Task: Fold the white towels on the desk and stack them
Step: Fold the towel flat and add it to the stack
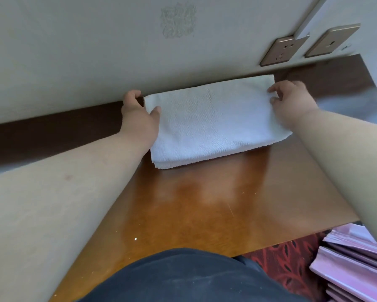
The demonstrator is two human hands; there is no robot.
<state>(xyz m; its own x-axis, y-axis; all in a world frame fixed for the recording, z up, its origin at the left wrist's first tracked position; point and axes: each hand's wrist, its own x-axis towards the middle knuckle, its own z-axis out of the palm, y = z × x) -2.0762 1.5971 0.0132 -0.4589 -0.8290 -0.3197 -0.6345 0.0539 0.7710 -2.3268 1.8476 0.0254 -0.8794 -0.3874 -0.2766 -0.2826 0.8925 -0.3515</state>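
Dark clothing [183, 277] is filling the near edge, with the glossy brown table [215, 203] stretching beyond it. At the table's far side, against the wall [74, 51], a folded white towel [213, 120] is lying flat. Both hands are gripping its ends: the left hand [139, 118] with thumb on top, the right hand [292, 101] pinching the far right corner.

This looks like a hotel room or bedroom: a glossy wooden desk [205, 203] stands against a pale wall [74, 51] with two bronze-coloured socket plates [283, 51] above its far right corner, and red patterned carpet [287, 267] shows below its near edge.
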